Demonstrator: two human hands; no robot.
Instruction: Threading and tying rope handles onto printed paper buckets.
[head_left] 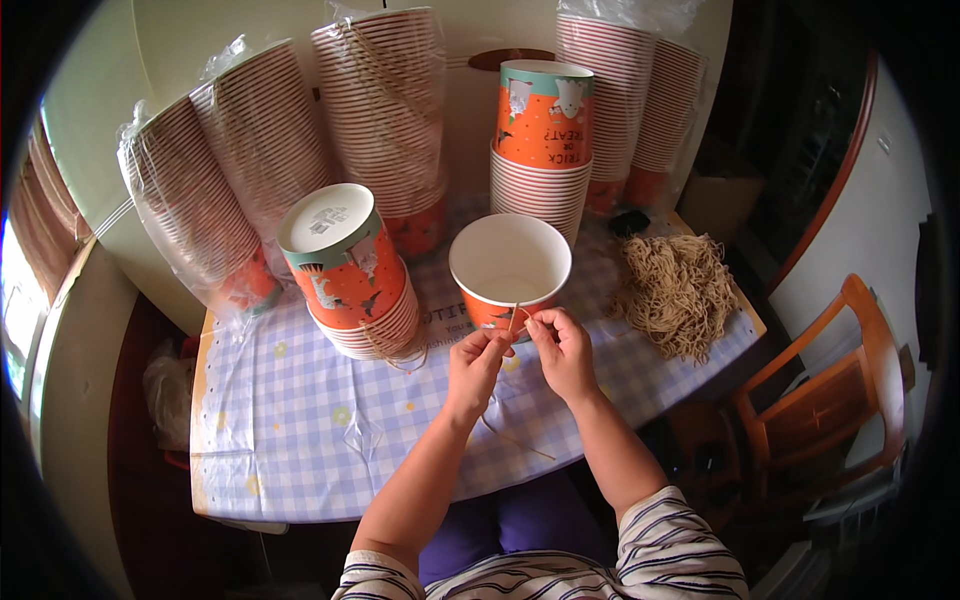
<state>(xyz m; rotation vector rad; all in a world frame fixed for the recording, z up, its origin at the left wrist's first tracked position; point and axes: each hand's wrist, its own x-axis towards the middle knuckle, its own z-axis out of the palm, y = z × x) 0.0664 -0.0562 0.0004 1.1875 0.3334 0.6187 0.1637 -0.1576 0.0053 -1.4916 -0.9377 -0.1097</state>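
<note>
A round orange paper bucket (510,258) with a white inside stands upright, mouth up, at the middle of the table. Right in front of its near wall, my left hand (476,368) and my right hand (562,352) are close together, each pinching a piece of thin tan twine (516,320). A short end of it sticks up between the fingertips against the bucket. Below my left hand a loose tail hangs down toward the table's near edge. Whether the twine passes through the bucket's wall is hidden by my fingers.
Upside-down nested buckets stand at left (345,262) and behind (543,120), with twine loops on the left stack. Tall plastic-wrapped bucket stacks (380,120) line the back. A tangled twine heap (678,295) lies right on the checked tablecloth (300,420). A wooden chair (820,405) stands right.
</note>
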